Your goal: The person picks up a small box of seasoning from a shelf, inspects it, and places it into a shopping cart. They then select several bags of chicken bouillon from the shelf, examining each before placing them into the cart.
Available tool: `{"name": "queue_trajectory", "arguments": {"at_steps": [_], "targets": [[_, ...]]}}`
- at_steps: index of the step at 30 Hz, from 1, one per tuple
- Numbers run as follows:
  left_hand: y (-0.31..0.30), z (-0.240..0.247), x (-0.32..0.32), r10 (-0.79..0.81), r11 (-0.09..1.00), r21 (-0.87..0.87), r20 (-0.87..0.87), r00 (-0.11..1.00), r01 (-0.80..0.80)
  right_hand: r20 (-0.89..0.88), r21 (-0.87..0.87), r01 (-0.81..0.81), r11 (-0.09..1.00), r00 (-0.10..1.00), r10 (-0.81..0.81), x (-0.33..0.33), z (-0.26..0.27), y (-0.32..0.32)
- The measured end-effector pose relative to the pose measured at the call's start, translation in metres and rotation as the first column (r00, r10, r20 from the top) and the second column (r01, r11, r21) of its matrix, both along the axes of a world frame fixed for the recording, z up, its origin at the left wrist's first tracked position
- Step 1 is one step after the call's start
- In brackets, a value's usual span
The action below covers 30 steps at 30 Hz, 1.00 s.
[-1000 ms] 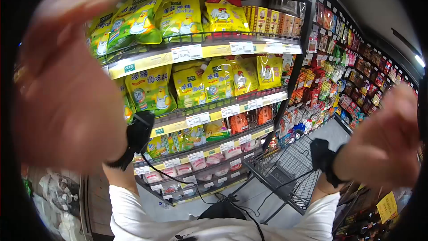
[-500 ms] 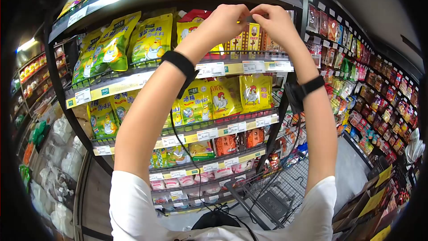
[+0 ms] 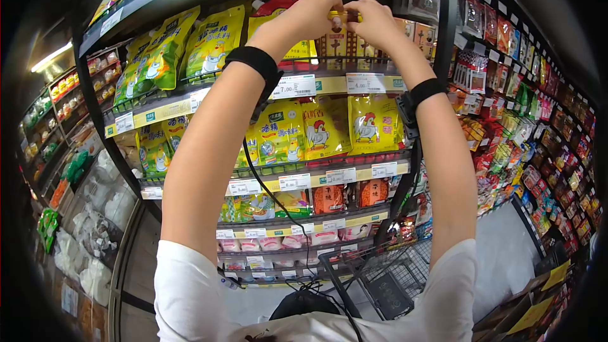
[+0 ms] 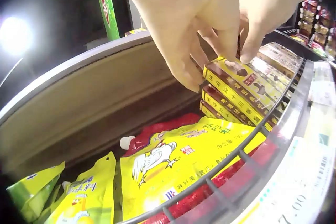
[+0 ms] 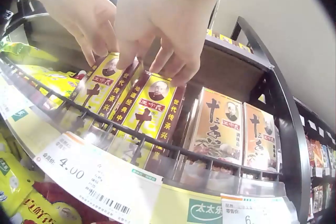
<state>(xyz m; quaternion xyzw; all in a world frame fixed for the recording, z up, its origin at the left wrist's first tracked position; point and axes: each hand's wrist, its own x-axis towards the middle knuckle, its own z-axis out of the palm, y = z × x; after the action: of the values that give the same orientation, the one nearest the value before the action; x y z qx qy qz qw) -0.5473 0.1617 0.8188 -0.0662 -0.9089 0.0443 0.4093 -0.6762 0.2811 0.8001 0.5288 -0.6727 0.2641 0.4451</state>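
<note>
On the upper shelf in the head view, my left hand (image 3: 311, 18) and right hand (image 3: 375, 24) meet over yellow and dark-red seasoning boxes (image 3: 335, 44). Seen from the left wrist, the left hand (image 4: 184, 14) has its fingers bent down round the end of a box (image 4: 247, 85) lying above others, with the right hand (image 4: 268, 11) at its far side. The right wrist view has the right hand (image 5: 165, 22) gripping the top of a box (image 5: 149, 108), while the left hand's (image 5: 86, 16) fingertips hold the top edge of the neighbouring box (image 5: 100, 87).
Yellow seasoning bags (image 3: 215, 41) fill the shelf to the left; orange boxes (image 5: 215, 127) stand to the right. A wire rail (image 5: 173, 148) runs along the shelf front. More bags (image 3: 373, 125) sit below, and a shopping cart (image 3: 405, 272) stands at lower right. Cables hang between the arms.
Both hands, blurred and wide apart near the camera at first, have come together at the upper shelf and now touch the boxes. The head view has shifted slightly.
</note>
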Motion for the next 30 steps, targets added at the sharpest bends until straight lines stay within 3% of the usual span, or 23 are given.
{"name": "queue_trajectory", "arguments": {"at_steps": [4, 6, 11, 14, 15, 21, 24, 25, 30], "targets": [[-0.007, 0.001, -0.003, -0.07, 0.997, 0.016, -0.053, 0.996, 0.071, 0.096, -0.027, -0.133, 0.991, 0.986, 0.135, 0.004, -0.003, 0.005], [-0.004, -0.001, -0.004, -0.008, 0.999, 0.042, -0.043, 0.999, 0.01, 0.108, -0.048, -0.237, 0.97, 0.964, 0.241, 0.002, -0.004, 0.007], [-0.012, -0.008, -0.008, -0.062, 0.992, 0.109, -0.003, 0.998, 0.062, 0.136, -0.01, -0.236, 0.972, 0.962, 0.236, 0.005, -0.007, 0.015], [-0.017, -0.008, -0.003, -0.056, 0.995, 0.089, 0.027, 0.998, 0.053, 0.071, -0.024, -0.281, 0.959, 0.957, 0.282, 0.001, -0.008, 0.017], [-0.016, -0.006, -0.001, -0.053, 0.996, 0.074, 0.035, 0.998, 0.05, 0.129, 0.011, -0.252, 0.968, 0.96, 0.249, 0.007, -0.005, 0.021], [-0.012, 0.005, 0.014, -0.127, 0.987, 0.089, -0.056, 0.99, 0.132, -0.019, -0.093, -0.386, 0.918, 0.922, 0.386, 0.007, 0.008, 0.02], [-0.023, 0.009, 0.017, -0.267, 0.952, 0.137, -0.067, 0.961, 0.274, 0.224, -0.101, -0.422, 0.901, 0.873, 0.434, 0.048, 0.015, 0.04], [-0.022, 0.01, 0.019, -0.228, 0.959, 0.164, -0.051, 0.972, 0.233, 0.245, -0.143, -0.45, 0.881, 0.847, 0.472, 0.054, 0.014, 0.041], [-0.002, 0.001, 0.037, -0.362, 0.875, 0.304, -0.107, 0.926, 0.378, 0.397, -0.261, -0.57, 0.779, 0.672, 0.625, 0.046, 0.006, 0.045]]}}
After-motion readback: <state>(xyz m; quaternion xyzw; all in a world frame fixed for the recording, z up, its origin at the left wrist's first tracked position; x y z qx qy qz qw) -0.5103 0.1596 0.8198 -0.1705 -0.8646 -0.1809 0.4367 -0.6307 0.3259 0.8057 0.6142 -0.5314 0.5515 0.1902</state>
